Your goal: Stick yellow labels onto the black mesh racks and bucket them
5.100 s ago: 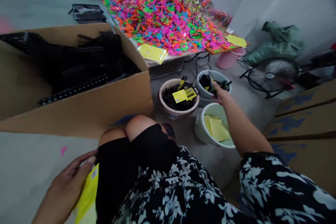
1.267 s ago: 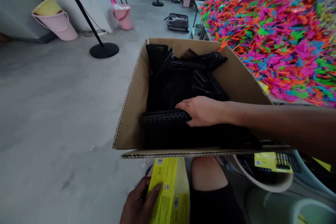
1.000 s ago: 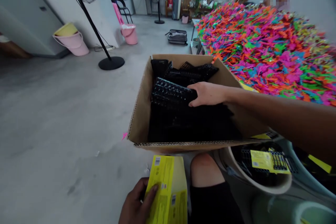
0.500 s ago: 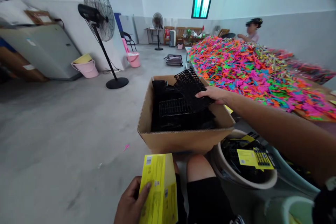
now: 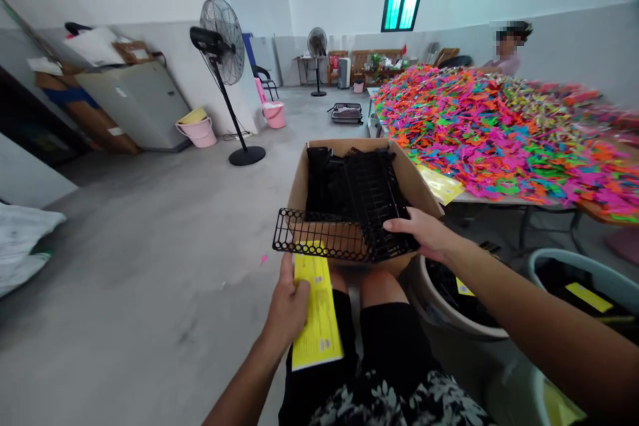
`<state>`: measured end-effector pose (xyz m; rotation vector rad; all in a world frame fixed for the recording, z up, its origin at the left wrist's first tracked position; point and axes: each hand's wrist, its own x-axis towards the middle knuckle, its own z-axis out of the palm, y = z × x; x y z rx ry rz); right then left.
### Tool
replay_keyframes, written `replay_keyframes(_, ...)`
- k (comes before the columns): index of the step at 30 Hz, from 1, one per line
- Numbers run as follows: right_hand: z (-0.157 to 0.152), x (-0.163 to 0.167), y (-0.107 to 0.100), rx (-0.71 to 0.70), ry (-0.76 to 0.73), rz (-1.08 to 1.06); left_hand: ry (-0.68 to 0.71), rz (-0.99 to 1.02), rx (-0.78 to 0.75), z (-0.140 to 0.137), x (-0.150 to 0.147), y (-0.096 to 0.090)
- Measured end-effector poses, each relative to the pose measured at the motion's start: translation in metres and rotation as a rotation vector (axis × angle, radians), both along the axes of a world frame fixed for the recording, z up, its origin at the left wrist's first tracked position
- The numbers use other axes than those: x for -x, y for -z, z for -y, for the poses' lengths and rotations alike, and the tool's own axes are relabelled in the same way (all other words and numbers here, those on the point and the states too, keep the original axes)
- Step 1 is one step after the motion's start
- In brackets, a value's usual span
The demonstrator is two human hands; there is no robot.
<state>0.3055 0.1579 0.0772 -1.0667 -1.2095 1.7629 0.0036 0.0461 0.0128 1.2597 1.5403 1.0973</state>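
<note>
My left hand (image 5: 290,303) grips a yellow printed card (image 5: 319,319) above my lap, thumb on its face. My right hand (image 5: 424,229) is closed on black plastic grid racks (image 5: 382,196), held tilted over the near side of an open cardboard box (image 5: 418,180). One openwork grid panel (image 5: 324,237) reaches left from there and passes over the card's top end, close to my left fingertips. Whether it touches them I cannot tell. More black plastic pieces (image 5: 322,183) fill the box.
Tubs (image 5: 429,299) of black pieces and yellow cards stand at my right. Beyond, a table bears a heap of bright plastic pieces (image 5: 489,133), a yellow packet (image 5: 439,183) at its edge. Another person (image 5: 508,56) is behind it. A standing fan (image 5: 222,46) is ahead left.
My right hand has drawn the black racks from inside the box toward me, over its near edge. My left hand has raised the yellow card, which now looks flat, toward them. The view has shifted left.
</note>
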Motion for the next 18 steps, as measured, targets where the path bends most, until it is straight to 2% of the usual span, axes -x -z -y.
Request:
replay_keyframes(3, 0.036, 0.003, 0.021, -0.021, -0.021, 0.066, 0.031, -0.017, 0.023, 0.003, -0.01, 0.001)
replay_keyframes(7, 0.073, 0.0, 0.042, -0.002, -0.26, 0.143, 0.107, -0.205, -0.136, 0.005, -0.013, 0.003)
replay_keyframes(10, 0.095, 0.003, 0.057, -0.015, -0.358, 0.1, 0.194, -0.284, -0.069, 0.008, -0.015, 0.005)
replay_keyframes(15, 0.119, 0.016, 0.08, -0.06, -0.22, 0.068, 0.259, -0.41, -0.03, 0.021, -0.03, 0.011)
replay_keyframes(18, 0.124, 0.017, 0.081, -0.108, -0.187, 0.105, 0.351, -0.461, -0.005, 0.029, -0.035, 0.012)
